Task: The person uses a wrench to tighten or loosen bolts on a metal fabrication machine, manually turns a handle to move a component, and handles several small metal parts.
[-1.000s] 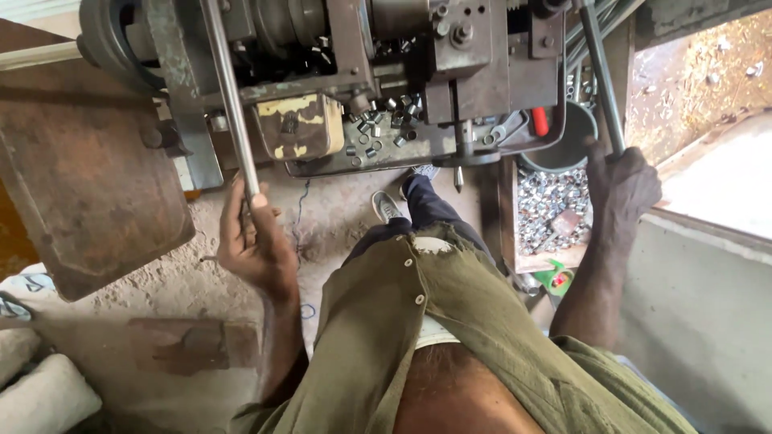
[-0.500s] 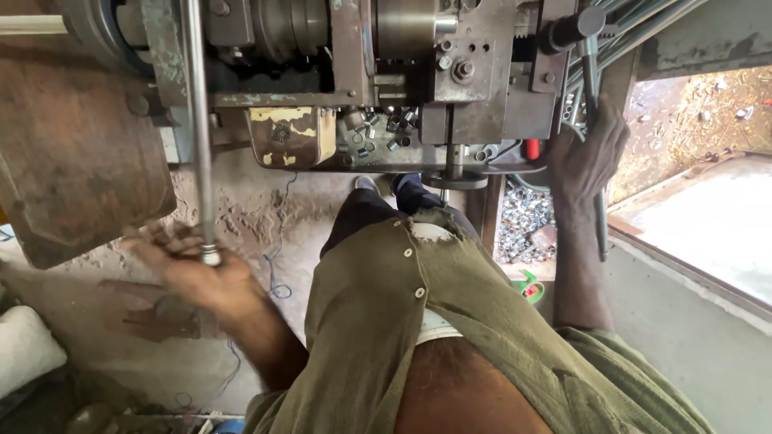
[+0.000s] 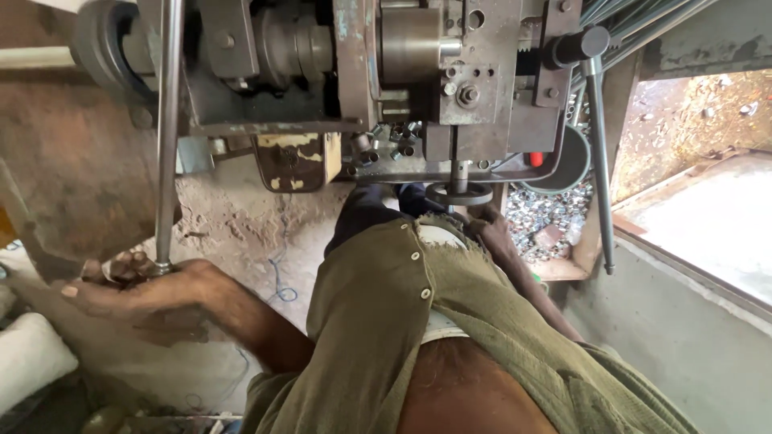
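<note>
I stand over a greasy metal machine (image 3: 418, 88). My left hand (image 3: 137, 289) is low at the left, fingers wrapped around the bottom end of a long steel lever rod (image 3: 169, 137) that runs up to the machine. My right hand (image 3: 492, 231) is under the machine's front, right by a small round disc (image 3: 458, 194) on a vertical shaft; my olive shirt (image 3: 402, 321) partly hides it, and its grip cannot be made out. A second thin lever (image 3: 599, 161) with a black knob hangs free at the right.
A heap of small metal nuts (image 3: 547, 217) and a dark round bowl (image 3: 569, 165) lie right of the machine. A concrete ledge (image 3: 708, 321) borders the right side. A rusty plate (image 3: 72, 177), a worn yellow box (image 3: 293, 161) and a white sack (image 3: 32, 354) are at the left.
My left hand has swung the long rod's lower end down and to the left. My right hand has let go of the right lever and dropped to the disc under the machine.
</note>
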